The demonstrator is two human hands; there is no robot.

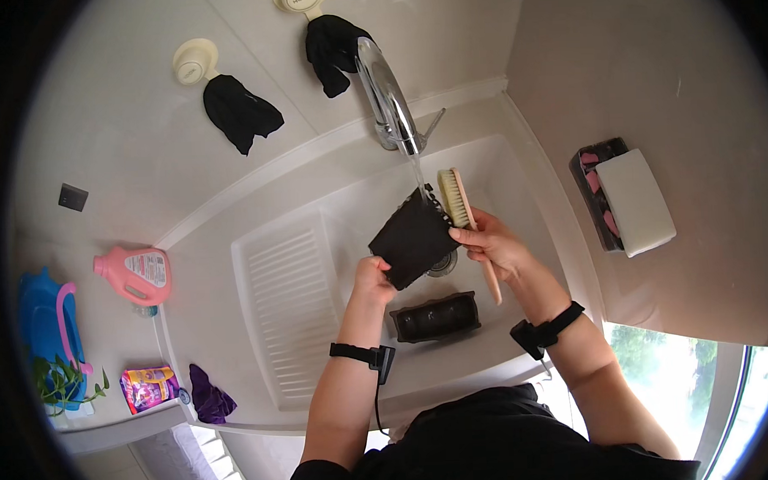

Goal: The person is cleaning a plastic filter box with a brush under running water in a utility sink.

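My left hand (375, 281) grips the lower corner of a flat, dark rectangular panel (414, 239) with a notched or slotted edge. Water runs onto the panel's upper corner from the chrome faucet (388, 90). In my right hand (495, 244) is a scrub brush (460, 196) with pale bristles and a light wooden or pinkish handle. Its bristles face the panel's right edge, and my right thumb is at the panel's corner. Below, a dark trough-shaped container (436, 317) lies in the white laundry sink (496, 172). The panel partly covers the metal drain (443, 264).
The ribbed washboard (291, 313) is left of the basin. Beyond it are a pink detergent jug (141, 274), a purple packet (149, 388), a purple cloth (210, 395) and a blue basin (48, 340). Black cloths (240, 112) hang from wall hooks. A wall holder (633, 199) is at right.
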